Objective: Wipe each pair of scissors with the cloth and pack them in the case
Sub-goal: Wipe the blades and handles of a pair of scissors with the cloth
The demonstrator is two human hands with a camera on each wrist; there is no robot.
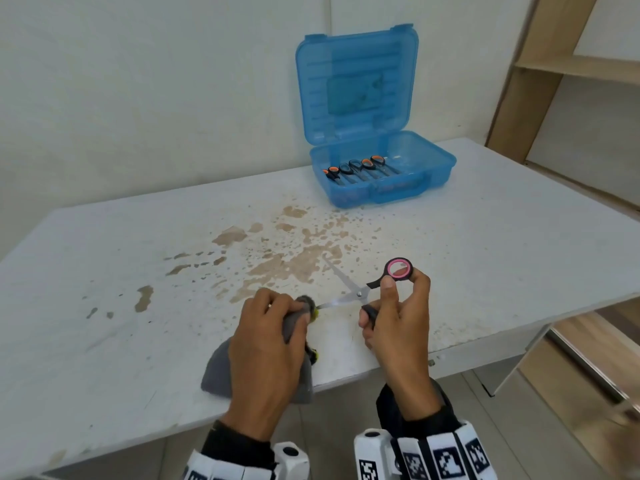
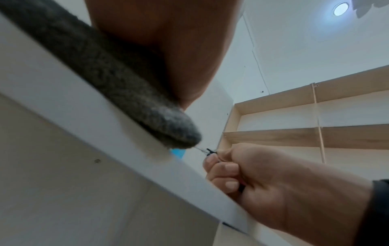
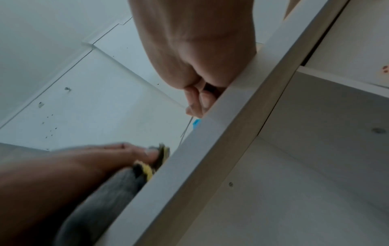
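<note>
Black scissors (image 1: 356,293) with pink-lined loops are spread wide open above the table's near edge. My right hand (image 1: 394,317) grips both handles. My left hand (image 1: 266,334) holds the grey cloth (image 1: 221,368) and pinches a fold of it around the tip of the lower blade. The cloth has a yellow-black trim and drapes onto the table. From the left wrist view I see the cloth (image 2: 118,86) under my palm and the right hand (image 2: 242,169) beyond it. The open blue case (image 1: 381,174) at the back holds several scissors (image 1: 356,168) side by side.
The white table (image 1: 121,289) has brown stains across its middle. The case's lid (image 1: 356,84) stands upright against the wall. A wooden shelf unit (image 1: 554,71) stands to the right of the table.
</note>
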